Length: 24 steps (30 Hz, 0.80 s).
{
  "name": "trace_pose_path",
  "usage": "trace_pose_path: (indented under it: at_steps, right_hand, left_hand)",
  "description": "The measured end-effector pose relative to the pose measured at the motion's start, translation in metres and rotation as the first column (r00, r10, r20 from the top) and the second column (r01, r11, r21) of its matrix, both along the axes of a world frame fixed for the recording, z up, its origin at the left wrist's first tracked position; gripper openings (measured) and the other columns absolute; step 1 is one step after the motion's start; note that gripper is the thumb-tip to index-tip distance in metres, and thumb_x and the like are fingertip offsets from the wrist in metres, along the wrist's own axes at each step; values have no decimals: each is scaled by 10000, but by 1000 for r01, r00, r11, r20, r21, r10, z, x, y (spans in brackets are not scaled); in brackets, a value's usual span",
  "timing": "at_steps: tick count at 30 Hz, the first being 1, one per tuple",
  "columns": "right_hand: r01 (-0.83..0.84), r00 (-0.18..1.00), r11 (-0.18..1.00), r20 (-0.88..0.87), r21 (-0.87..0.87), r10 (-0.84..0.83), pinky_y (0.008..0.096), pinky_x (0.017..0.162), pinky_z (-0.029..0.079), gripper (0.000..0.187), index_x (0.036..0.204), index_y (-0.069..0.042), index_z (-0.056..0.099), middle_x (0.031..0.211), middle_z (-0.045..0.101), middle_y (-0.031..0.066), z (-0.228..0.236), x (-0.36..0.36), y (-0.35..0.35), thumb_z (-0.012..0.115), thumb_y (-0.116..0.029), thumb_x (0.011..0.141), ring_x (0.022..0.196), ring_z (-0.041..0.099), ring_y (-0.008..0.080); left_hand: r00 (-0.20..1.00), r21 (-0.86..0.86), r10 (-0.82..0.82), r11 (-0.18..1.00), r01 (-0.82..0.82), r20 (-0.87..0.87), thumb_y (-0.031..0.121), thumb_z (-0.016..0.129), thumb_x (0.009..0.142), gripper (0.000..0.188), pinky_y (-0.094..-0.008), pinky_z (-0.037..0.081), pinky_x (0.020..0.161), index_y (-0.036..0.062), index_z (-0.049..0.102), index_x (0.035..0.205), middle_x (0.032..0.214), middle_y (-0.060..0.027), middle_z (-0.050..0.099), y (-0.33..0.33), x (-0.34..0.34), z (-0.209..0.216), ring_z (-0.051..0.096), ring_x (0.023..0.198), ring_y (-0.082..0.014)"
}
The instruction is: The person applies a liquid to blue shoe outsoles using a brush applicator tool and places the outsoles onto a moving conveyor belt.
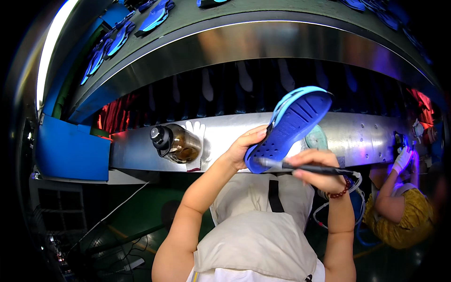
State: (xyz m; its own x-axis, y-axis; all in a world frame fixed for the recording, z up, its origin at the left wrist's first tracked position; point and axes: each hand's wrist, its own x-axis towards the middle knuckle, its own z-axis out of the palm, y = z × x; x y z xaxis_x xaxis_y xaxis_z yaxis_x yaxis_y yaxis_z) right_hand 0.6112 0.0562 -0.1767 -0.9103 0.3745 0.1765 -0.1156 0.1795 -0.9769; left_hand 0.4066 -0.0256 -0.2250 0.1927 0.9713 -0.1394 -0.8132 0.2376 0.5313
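My left hand (pixel 246 148) is closed around the edge of a blue shoe sole (pixel 293 120) with a light-blue rim, tilted above the metal bench. Its holed and grooved face is turned up toward me. My right hand (pixel 319 171) is closed around a black-handled brush (pixel 314 168). The pale, motion-blurred tip lies over the lower end of the sole and seems to touch it. Behind the sole, a pale green sole-shaped piece (pixel 317 138) rests partly hidden on the bench.
On the metal bench (pixel 225 129) stand a brown bottle (pixel 181 144) with a black lid and, beside it, a white glove (pixel 201 134). A green belt (pixel 197 19) above carries several blue soles (pixel 155 18). At right, a co-worker (pixel 399 214) works with gloved hands near cables.
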Motion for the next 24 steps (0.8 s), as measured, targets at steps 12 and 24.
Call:
trace_pose_path:
  at_steps: [12, 24]
  right_hand:
    - [-277, 961, 916, 93, 291, 261, 294, 761, 494, 185, 889, -8, 630, 929, 642, 134, 10, 4, 16, 666, -25, 709, 872, 626, 238]
    - [-276, 959, 930, 126, 241, 252, 294, 793, 492, 204, 883, -1, 637, 938, 641, 136, 5, 17, 31, 677, 16, 683, 895, 623, 230]
  left_hand:
    - [858, -236, -380, 920, 312, -346, 233, 521, 847, 465, -271, 444, 853, -66, 439, 1194, 1109, -166, 546, -2, -4, 28, 568, 952, -190]
    - [879, -267, -292, 943, 199, -376, 273, 526, 819, 476, -275, 480, 798, -93, 497, 1121, 1045, -193, 577, -15, -31, 13, 593, 897, -196]
